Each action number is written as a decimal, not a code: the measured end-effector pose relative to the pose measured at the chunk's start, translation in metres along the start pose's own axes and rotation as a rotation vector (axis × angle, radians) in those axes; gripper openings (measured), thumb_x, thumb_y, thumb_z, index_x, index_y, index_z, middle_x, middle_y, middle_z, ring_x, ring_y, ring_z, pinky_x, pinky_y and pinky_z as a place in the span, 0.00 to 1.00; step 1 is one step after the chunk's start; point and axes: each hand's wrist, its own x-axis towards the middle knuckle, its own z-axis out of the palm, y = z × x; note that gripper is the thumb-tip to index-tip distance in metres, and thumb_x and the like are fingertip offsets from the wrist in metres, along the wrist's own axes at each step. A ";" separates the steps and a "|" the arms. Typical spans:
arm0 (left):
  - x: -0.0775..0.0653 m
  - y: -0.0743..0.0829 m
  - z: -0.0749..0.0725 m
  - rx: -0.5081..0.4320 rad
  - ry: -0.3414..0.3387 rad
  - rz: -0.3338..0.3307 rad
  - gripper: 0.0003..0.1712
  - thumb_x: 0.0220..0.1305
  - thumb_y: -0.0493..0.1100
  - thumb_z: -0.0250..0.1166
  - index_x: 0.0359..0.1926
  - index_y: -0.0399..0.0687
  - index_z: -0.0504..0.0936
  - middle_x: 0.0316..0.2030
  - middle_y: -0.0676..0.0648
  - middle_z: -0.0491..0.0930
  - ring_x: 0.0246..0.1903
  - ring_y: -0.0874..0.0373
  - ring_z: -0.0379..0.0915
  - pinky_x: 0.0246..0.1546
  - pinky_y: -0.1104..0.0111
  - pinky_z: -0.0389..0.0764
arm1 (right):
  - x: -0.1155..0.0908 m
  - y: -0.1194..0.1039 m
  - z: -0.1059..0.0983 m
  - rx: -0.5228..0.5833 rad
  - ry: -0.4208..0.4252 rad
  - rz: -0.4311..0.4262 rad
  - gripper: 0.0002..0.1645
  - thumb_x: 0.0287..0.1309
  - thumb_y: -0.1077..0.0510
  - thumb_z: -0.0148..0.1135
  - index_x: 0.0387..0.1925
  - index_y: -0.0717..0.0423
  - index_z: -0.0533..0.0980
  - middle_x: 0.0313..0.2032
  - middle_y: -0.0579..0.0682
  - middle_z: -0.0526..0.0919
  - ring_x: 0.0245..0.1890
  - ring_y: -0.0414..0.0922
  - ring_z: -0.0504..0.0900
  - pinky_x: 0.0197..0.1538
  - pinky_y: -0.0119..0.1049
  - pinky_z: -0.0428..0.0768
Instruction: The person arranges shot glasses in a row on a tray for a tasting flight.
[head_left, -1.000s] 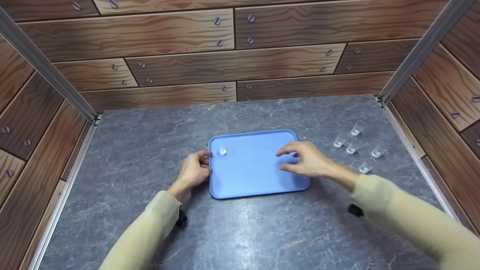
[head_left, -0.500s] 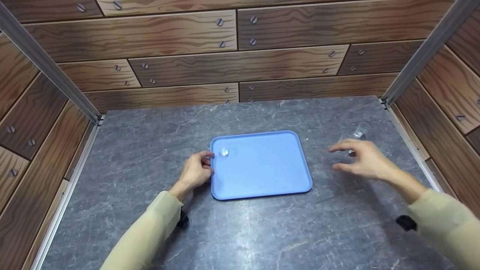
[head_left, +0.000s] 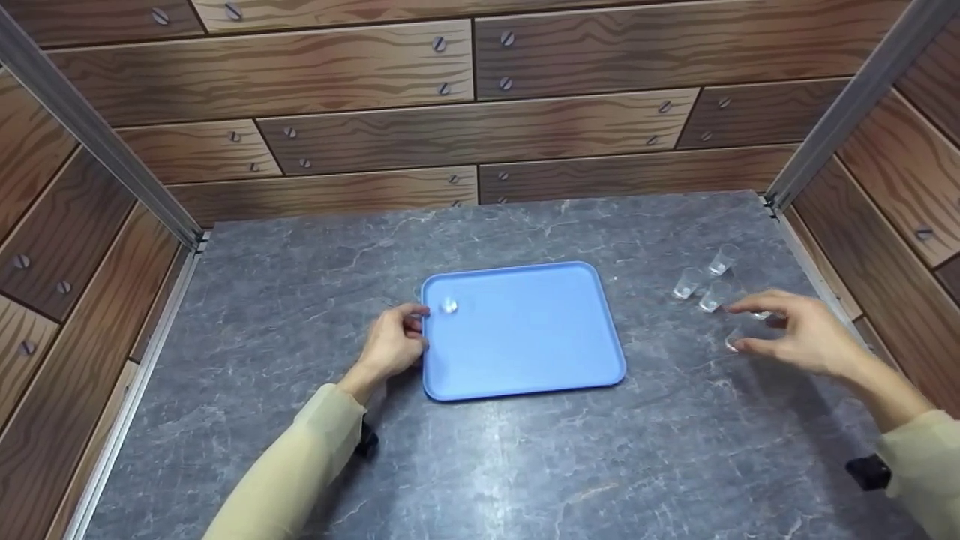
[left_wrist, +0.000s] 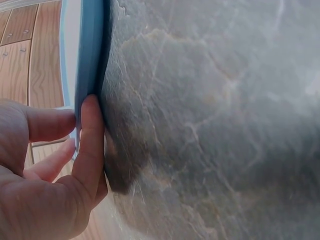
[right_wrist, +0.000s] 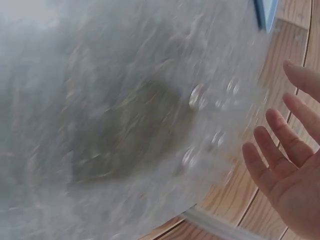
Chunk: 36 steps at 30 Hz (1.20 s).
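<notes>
A blue tray (head_left: 525, 330) lies on the grey marbled table. My left hand (head_left: 388, 341) pinches its left rim; in the left wrist view the thumb and a finger (left_wrist: 91, 130) lie on either side of the tray edge (left_wrist: 91, 50). One small clear cup (head_left: 448, 304) stands in the tray's far left corner. At the right, several more clear cups (head_left: 685, 285) stand in a loose group. My right hand (head_left: 802, 334) hovers over the group's near side with thumb and fingers apart, partly covering two cups. The right wrist view is blurred, its fingers (right_wrist: 285, 135) spread and holding nothing.
Wood-plank panels (head_left: 360, 71) rise behind and on both sides of the table (head_left: 300, 277). Metal corner posts (head_left: 840, 112) and rails frame its left and right edges.
My right hand has moved right, from above the tray's right side to the cups. The left hand keeps its place at the tray's left rim.
</notes>
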 end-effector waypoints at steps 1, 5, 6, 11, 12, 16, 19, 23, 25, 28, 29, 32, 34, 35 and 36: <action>0.000 0.000 0.000 -0.005 -0.006 -0.004 0.32 0.51 0.28 0.67 0.60 0.45 0.90 0.37 0.48 0.84 0.33 0.62 0.82 0.32 0.71 0.85 | -0.002 0.003 0.000 0.024 0.002 0.009 0.31 0.46 0.67 0.89 0.55 0.62 0.89 0.53 0.62 0.91 0.51 0.10 0.70 0.50 0.10 0.80; 0.006 -0.008 0.003 0.004 -0.030 -0.029 0.33 0.53 0.30 0.67 0.62 0.48 0.90 0.39 0.50 0.85 0.35 0.64 0.83 0.31 0.71 0.88 | -0.009 0.013 0.001 0.067 0.019 0.053 0.30 0.47 0.70 0.87 0.55 0.65 0.89 0.51 0.47 0.91 0.48 0.11 0.75 0.45 0.16 0.86; 0.007 -0.009 0.004 0.006 -0.038 -0.037 0.33 0.54 0.30 0.67 0.63 0.49 0.90 0.39 0.50 0.85 0.35 0.64 0.83 0.31 0.70 0.88 | -0.011 0.015 0.001 0.073 0.024 0.065 0.30 0.47 0.70 0.87 0.55 0.66 0.89 0.51 0.46 0.91 0.47 0.12 0.76 0.44 0.17 0.86; 0.010 -0.012 0.007 0.012 -0.053 -0.056 0.33 0.56 0.30 0.66 0.64 0.49 0.89 0.39 0.49 0.85 0.35 0.62 0.82 0.29 0.68 0.89 | -0.015 0.021 0.003 0.096 0.013 0.107 0.29 0.49 0.73 0.84 0.56 0.70 0.87 0.51 0.67 0.91 0.45 0.13 0.78 0.42 0.17 0.87; 0.011 -0.013 0.008 0.015 -0.052 -0.058 0.33 0.55 0.30 0.66 0.63 0.49 0.89 0.39 0.49 0.84 0.35 0.61 0.82 0.30 0.69 0.89 | -0.016 0.021 0.003 0.102 0.007 0.115 0.29 0.50 0.73 0.83 0.56 0.71 0.87 0.52 0.72 0.90 0.45 0.12 0.77 0.42 0.17 0.86; 0.012 -0.016 0.010 0.031 -0.045 -0.055 0.33 0.54 0.30 0.66 0.63 0.49 0.89 0.39 0.50 0.85 0.35 0.61 0.82 0.33 0.70 0.87 | -0.017 0.022 0.004 0.127 -0.020 0.141 0.28 0.52 0.75 0.81 0.57 0.74 0.85 0.52 0.78 0.88 0.44 0.13 0.78 0.42 0.16 0.86; 0.014 -0.019 0.010 0.038 -0.034 -0.052 0.33 0.53 0.31 0.67 0.63 0.50 0.89 0.39 0.51 0.85 0.36 0.61 0.82 0.34 0.71 0.86 | -0.016 0.023 0.007 0.142 -0.034 0.151 0.28 0.53 0.75 0.80 0.57 0.76 0.84 0.52 0.79 0.88 0.43 0.14 0.79 0.41 0.15 0.85; 0.013 -0.017 0.009 0.031 -0.029 -0.042 0.33 0.53 0.31 0.68 0.63 0.49 0.89 0.39 0.51 0.85 0.36 0.61 0.83 0.34 0.71 0.86 | -0.014 0.024 0.010 0.148 -0.032 0.148 0.27 0.54 0.76 0.79 0.56 0.78 0.84 0.51 0.79 0.87 0.42 0.15 0.79 0.41 0.15 0.84; 0.012 -0.016 0.008 0.026 -0.027 -0.046 0.33 0.53 0.31 0.68 0.62 0.49 0.89 0.38 0.51 0.85 0.36 0.61 0.83 0.34 0.71 0.86 | -0.014 0.024 0.011 0.150 -0.023 0.143 0.26 0.54 0.76 0.79 0.56 0.78 0.84 0.51 0.79 0.88 0.42 0.15 0.79 0.41 0.15 0.84; 0.009 -0.009 0.006 0.009 -0.023 -0.052 0.33 0.52 0.30 0.67 0.62 0.48 0.89 0.38 0.51 0.85 0.35 0.61 0.82 0.32 0.70 0.88 | -0.012 0.023 0.013 0.149 -0.010 0.144 0.26 0.54 0.75 0.80 0.55 0.77 0.85 0.50 0.78 0.88 0.42 0.14 0.78 0.41 0.15 0.84; 0.007 -0.006 0.005 0.001 -0.021 -0.050 0.33 0.52 0.30 0.66 0.62 0.47 0.89 0.38 0.50 0.84 0.35 0.61 0.82 0.31 0.69 0.88 | -0.012 0.023 0.013 0.145 -0.007 0.146 0.25 0.54 0.75 0.80 0.55 0.77 0.85 0.50 0.78 0.88 0.42 0.14 0.78 0.41 0.14 0.84; 0.006 -0.003 0.004 -0.007 -0.021 -0.054 0.33 0.52 0.30 0.65 0.62 0.47 0.90 0.37 0.50 0.84 0.34 0.62 0.82 0.30 0.69 0.88 | -0.011 0.020 0.014 0.132 0.002 0.153 0.25 0.54 0.73 0.81 0.55 0.75 0.86 0.50 0.77 0.89 0.42 0.14 0.78 0.41 0.14 0.84; 0.008 -0.007 0.005 -0.008 -0.025 -0.058 0.34 0.52 0.30 0.64 0.63 0.47 0.89 0.38 0.50 0.84 0.34 0.62 0.82 0.30 0.69 0.89 | -0.010 0.017 0.014 0.134 0.010 0.152 0.25 0.55 0.73 0.81 0.55 0.74 0.86 0.50 0.76 0.89 0.42 0.14 0.78 0.41 0.14 0.84; 0.009 -0.008 0.005 -0.006 -0.028 -0.061 0.34 0.53 0.31 0.64 0.63 0.48 0.89 0.38 0.50 0.84 0.34 0.62 0.82 0.30 0.69 0.89 | -0.009 0.015 0.014 0.135 0.014 0.149 0.25 0.55 0.73 0.81 0.55 0.74 0.86 0.50 0.76 0.89 0.42 0.14 0.78 0.41 0.15 0.84; 0.010 -0.010 0.005 -0.001 -0.032 -0.067 0.35 0.53 0.31 0.64 0.64 0.49 0.89 0.38 0.51 0.84 0.35 0.62 0.82 0.30 0.69 0.89 | -0.008 0.013 0.014 0.134 0.021 0.143 0.25 0.55 0.73 0.81 0.55 0.73 0.86 0.50 0.75 0.90 0.43 0.14 0.78 0.41 0.15 0.84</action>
